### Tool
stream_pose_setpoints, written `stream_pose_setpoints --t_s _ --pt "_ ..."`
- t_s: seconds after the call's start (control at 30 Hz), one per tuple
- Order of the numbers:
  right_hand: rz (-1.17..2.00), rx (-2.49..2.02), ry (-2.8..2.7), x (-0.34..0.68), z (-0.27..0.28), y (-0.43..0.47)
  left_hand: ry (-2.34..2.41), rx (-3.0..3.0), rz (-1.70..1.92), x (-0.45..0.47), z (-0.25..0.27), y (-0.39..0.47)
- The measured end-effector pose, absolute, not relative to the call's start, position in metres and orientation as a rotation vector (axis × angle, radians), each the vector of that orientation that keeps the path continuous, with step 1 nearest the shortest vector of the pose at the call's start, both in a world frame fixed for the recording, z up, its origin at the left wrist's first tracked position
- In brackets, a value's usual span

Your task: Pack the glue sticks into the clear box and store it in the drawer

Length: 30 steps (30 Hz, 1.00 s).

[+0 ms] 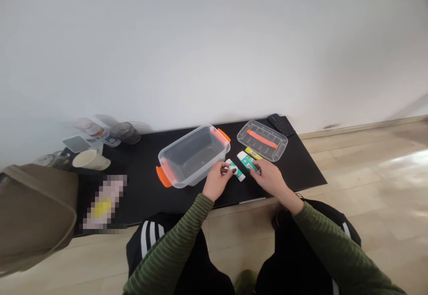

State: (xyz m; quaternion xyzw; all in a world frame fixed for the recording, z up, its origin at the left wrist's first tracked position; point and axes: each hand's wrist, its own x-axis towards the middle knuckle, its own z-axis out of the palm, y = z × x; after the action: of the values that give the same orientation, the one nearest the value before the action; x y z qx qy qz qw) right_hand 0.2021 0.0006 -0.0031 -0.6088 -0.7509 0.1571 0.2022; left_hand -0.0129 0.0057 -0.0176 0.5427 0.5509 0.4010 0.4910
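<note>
My left hand (216, 180) is closed in a pinch over a green-and-white glue stick (240, 176) lying on the black table. A small white and dark piece (232, 168) shows at its fingertips, too small to make out. My right hand (270, 180) has its fingers closed on the near end of a second, wider green-and-white glue stick (246, 160). Just behind that lies a yellow tube (253, 153). To the left of my hands stands an open clear plastic box (192, 156) with orange latches. Its clear lid (262, 140) with an orange handle lies behind my right hand.
A dark dotted object (281, 125) lies at the table's (309, 176) back right. On the left are a paper cup (91, 159), a dark glass (125, 133), a white bottle (96, 130) and a brown bag (36, 214). A white wall rises behind.
</note>
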Motion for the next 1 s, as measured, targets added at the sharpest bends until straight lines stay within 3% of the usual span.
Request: stream_pose_setpoints --t_s 0.13,0.23,0.57,1.0 --pt "0.589 -1.519 -2.029 0.207 0.006 -0.013 0.965 0.685 1.052 -0.007 -0.007 0.006" --pt "0.644 -1.463 -2.051 0.206 0.01 -0.02 0.88 0.526 1.052 -0.006 -0.003 0.006" --pt "0.395 -1.328 -2.132 0.212 0.003 -0.021 0.893 0.592 1.148 -0.007 -0.002 0.005" --pt "0.41 -1.222 -2.11 0.211 0.002 -0.023 0.976 0.663 1.079 -0.006 -0.001 0.001"
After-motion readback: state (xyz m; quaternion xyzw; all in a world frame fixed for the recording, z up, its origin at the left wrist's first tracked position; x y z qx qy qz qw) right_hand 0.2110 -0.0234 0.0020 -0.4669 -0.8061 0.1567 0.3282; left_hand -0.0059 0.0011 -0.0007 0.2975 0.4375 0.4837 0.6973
